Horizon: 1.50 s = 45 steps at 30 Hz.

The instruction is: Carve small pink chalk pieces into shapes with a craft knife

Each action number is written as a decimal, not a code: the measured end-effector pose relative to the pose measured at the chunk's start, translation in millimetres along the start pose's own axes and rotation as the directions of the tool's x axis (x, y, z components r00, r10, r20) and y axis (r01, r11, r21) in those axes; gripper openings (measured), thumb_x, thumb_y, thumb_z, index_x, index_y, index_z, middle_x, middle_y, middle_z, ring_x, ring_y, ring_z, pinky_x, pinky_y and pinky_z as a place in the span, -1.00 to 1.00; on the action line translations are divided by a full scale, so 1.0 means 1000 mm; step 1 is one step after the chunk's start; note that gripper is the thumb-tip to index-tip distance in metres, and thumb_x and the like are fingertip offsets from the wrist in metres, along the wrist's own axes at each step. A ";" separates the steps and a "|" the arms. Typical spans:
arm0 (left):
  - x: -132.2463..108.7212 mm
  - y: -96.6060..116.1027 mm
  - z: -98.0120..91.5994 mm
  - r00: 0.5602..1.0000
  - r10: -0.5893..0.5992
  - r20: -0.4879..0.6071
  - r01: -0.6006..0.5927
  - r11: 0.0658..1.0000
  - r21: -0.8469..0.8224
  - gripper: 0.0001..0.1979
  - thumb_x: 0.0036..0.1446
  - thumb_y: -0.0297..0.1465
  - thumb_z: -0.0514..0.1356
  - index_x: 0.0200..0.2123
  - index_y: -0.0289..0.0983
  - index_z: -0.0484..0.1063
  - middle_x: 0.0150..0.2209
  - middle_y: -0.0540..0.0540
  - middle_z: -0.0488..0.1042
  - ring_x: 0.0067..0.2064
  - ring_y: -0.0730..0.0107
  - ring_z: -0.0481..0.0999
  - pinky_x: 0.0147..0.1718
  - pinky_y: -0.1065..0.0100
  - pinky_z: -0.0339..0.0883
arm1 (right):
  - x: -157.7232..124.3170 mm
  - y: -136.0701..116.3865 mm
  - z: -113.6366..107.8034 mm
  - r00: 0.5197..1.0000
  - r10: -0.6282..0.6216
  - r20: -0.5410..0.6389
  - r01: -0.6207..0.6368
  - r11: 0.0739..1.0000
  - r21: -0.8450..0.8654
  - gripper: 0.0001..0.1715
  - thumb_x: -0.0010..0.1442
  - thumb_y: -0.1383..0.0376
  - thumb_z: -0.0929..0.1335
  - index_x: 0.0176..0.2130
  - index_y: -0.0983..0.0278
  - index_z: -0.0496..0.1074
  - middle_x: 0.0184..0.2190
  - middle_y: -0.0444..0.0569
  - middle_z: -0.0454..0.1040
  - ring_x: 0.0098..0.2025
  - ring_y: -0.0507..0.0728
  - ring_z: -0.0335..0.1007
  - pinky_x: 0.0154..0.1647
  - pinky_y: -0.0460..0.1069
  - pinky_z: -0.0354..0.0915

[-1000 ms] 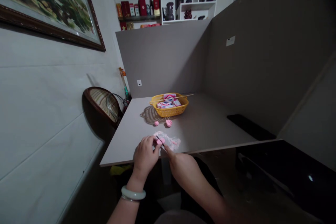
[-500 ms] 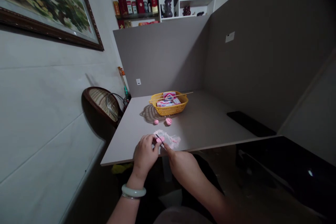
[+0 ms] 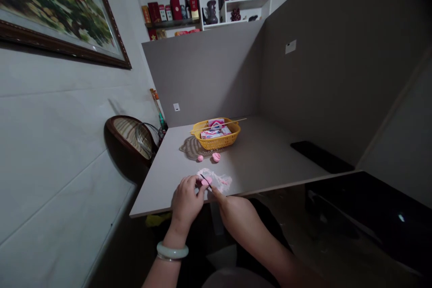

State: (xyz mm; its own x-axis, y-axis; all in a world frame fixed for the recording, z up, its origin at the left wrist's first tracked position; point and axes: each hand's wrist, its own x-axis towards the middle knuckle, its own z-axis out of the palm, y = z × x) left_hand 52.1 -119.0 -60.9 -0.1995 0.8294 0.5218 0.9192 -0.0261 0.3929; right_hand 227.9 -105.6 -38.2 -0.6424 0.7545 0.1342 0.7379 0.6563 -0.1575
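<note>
My left hand (image 3: 187, 199) steadies a small pink lump (image 3: 206, 181) between thumb and fingers, close to the table's front edge. Its material looks like clay or soap; I cannot tell which. In my right hand (image 3: 232, 207) is a thin dark knife-like tool (image 3: 204, 178), the index finger stretched along it. The tool lies across the top of the pink lump; its handle is hidden in the fist. Pale pink scraps (image 3: 222, 182) are spread on the table beside the lump. Farther back sit a small pink ball (image 3: 200, 158) and a larger grooved pink piece (image 3: 216, 157).
A yellow plastic basket (image 3: 221, 143) with printed packets and a thin stick across its rim stands toward the back of the grey table (image 3: 266, 153). Grey panels (image 3: 209, 76) border the back and right. A brown wicker-backed chair (image 3: 130, 144) is at the left.
The view has shifted slightly. Both hands keep their hold, and the tool stays across the pink lump with hardly any visible movement.
</note>
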 end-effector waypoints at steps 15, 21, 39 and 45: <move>0.012 0.005 0.008 0.999 0.026 0.035 -0.027 0.999 0.033 -0.95 0.28 -0.43 0.16 -0.21 -0.21 0.42 -0.21 -0.15 0.53 -0.08 0.11 0.51 -0.04 0.12 0.38 | 0.004 -0.004 -0.006 0.998 0.055 0.029 -0.055 0.998 -0.008 -0.21 0.24 0.57 0.22 0.41 0.32 0.21 -0.31 0.07 0.68 -0.32 0.17 0.64 -0.48 -0.08 0.24; 0.013 0.000 0.010 0.999 0.018 0.047 -0.016 1.000 -0.022 -0.90 0.32 -0.36 0.16 -0.13 -0.22 0.43 -0.14 -0.16 0.54 -0.04 0.14 0.52 -0.02 0.15 0.40 | -0.010 -0.001 -0.003 0.997 0.066 0.044 -0.065 0.997 -0.028 -0.18 0.24 0.58 0.22 0.43 0.28 0.19 -0.31 0.05 0.68 -0.34 0.18 0.63 -0.53 -0.06 0.17; 0.011 0.000 0.006 0.998 0.013 0.068 -0.009 0.998 -0.067 -0.92 0.31 -0.35 0.20 -0.18 -0.21 0.47 -0.19 -0.11 0.55 -0.09 0.19 0.52 -0.06 0.22 0.39 | -0.025 0.004 0.004 0.998 0.049 0.045 -0.047 0.997 -0.053 -0.15 0.20 0.62 0.20 0.42 0.33 0.19 -0.34 0.05 0.67 -0.38 0.17 0.62 -0.53 -0.04 0.15; 0.013 0.005 0.004 0.998 0.006 0.058 -0.003 0.999 -0.044 -0.94 0.32 -0.37 0.19 -0.20 -0.21 0.45 -0.18 -0.12 0.55 -0.06 0.16 0.50 -0.03 0.20 0.37 | -0.002 0.000 -0.004 0.998 0.059 0.029 -0.058 0.997 -0.052 -0.21 0.27 0.55 0.19 0.43 0.28 0.18 -0.30 0.08 0.68 -0.31 0.20 0.64 -0.48 -0.05 0.20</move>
State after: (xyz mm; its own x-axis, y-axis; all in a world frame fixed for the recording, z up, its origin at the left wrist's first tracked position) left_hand 55.1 -106.2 -54.8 -0.1743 0.8601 0.4794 0.9039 -0.0533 0.4243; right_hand 230.0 -106.7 -34.0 -0.6034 0.7916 0.0963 0.7834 0.6110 -0.1135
